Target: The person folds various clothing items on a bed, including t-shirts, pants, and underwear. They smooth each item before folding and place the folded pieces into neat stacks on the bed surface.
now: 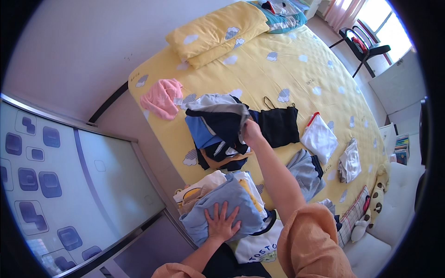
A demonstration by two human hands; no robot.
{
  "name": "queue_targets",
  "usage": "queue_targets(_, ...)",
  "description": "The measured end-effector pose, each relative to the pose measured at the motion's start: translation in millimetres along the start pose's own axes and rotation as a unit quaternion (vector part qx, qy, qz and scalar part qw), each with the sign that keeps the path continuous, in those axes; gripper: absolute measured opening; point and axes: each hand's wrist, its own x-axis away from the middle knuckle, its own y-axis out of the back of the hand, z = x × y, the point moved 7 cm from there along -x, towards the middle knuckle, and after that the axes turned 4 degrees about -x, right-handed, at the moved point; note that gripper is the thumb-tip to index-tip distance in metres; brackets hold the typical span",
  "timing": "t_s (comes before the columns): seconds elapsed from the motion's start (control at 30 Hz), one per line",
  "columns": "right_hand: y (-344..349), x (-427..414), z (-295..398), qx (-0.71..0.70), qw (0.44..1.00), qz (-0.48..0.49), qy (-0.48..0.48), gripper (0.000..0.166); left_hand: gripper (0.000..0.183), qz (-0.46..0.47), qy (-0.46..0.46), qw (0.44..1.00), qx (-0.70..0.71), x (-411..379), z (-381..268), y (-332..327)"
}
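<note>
My left hand [222, 222] lies flat with spread fingers on a folded light-blue garment [231, 199], the top of a pile of clothes. Farther up the bed, my right hand [252, 133] grips the edge of a grey and dark garment [222, 114] lying over a second pile. Blue cloth [198, 132] and black and tan pieces show beneath it. A black strappy top [279, 127] lies right of this pile. A white T-shirt with lettering [260, 245] is spread close to me, partly under the near pile.
The yellow cloud-print bed [278, 80] also bears a pink garment [163, 97], a folded white garment [320, 139], grey trousers [306, 173], a crumpled white garment [349, 161] and a rolled yellow quilt [219, 31]. A glass-fronted cabinet [83, 180] stands at left, a black chair [365, 47] at upper right.
</note>
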Motion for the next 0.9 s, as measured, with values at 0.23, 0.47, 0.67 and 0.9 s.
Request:
queue_targets(0.23,3.7,22.5,-6.0,-0.224,0.972,0.049,-0.048,0.043,0.056,0.016,0.006,1.000,-0.008,-1.2,-0.4,1.5)
queue_targets(0.47,-12.9,11.6,-0.2,-0.146,0.979,0.142,0.030,0.063,0.056,0.005,0.002,1.000,-0.013,-1.6,-2.6,1.2)
queue_targets(0.67,-75.5,43.0,-66.3,0.712,0.659,0.048,0.239,0.068,0.055,0.013,0.025,0.999,-0.026,-0.2,0.5,-1.7)
queue_targets(0.9,-39.6,38.6,-3.3,-0.164,0.967,0.147,-0.131,0.035,0.059,0.035,0.000,0.999,-0.042,-9.0,-6.7,15.4)
